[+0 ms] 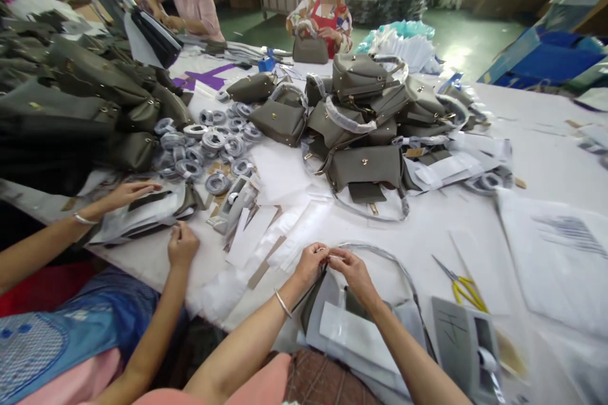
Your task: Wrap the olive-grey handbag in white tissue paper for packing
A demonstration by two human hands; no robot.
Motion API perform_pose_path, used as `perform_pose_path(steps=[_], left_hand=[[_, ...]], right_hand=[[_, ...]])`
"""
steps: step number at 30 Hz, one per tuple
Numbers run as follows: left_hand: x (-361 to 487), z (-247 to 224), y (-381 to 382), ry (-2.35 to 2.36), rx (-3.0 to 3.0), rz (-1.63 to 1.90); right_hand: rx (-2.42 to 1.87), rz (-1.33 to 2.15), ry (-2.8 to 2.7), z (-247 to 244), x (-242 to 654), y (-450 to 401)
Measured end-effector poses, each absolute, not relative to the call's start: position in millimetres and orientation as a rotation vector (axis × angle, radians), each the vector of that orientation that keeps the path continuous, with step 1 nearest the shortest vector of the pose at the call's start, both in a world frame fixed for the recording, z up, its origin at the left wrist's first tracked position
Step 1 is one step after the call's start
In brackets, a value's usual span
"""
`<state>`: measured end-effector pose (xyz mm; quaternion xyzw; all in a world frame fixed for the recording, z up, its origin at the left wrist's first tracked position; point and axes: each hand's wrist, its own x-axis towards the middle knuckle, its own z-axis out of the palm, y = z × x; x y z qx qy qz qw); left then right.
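Note:
My left hand [312, 264] and my right hand [350, 271] meet fingertip to fingertip above a grey-green handbag [311, 310] at the table's front edge. Both are closed in a pinch at one end of its shoulder strap [401, 269], which is sheathed in clear plastic and arcs behind my right hand to the bag's right side. The small part between my fingertips is too fine to make out. White wrapping sheet [351, 326] covers much of the bag, and my right forearm hides part of it. To the right lie yellow-handled pliers [468, 291] and a grey piece with pen marks [456, 342].
Handbags [365, 164] are heaped mid-table, beside plastic-wrapped coiled straps [213, 139]. At left, a co-worker's hands [183, 243] are at another wrapped bag [147, 215]. White plastic bags [560, 247] lie at right. Other people sit across the table [536, 133].

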<state>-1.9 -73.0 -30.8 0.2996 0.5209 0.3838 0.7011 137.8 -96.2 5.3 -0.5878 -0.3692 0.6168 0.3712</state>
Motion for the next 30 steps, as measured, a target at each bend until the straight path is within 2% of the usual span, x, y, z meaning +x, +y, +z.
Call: perform_pose_path(steps=[6,12,18,24,30], left_hand=[[-12,-30,-66,1.187,0.667,0.828],[-16,-32,-59,1.229,0.714,0.780],[-19,-14,-59,1.335,1.242,0.839],[-24,-6,-91,1.219,1.609,0.763],[-23,-19,-94,1.431,1.031,0.756]], right_hand=[[-1.428,1.741,-0.690,9,127,-95],[-1.620,1.696,-0.923,-7,127,-84],[-1.786,1.616,-1.218,-8,125,-71],[-1.804,1.660,-0.935,-17,128,-73],[-1.519,1.802,-0.709,-13,135,-85]])
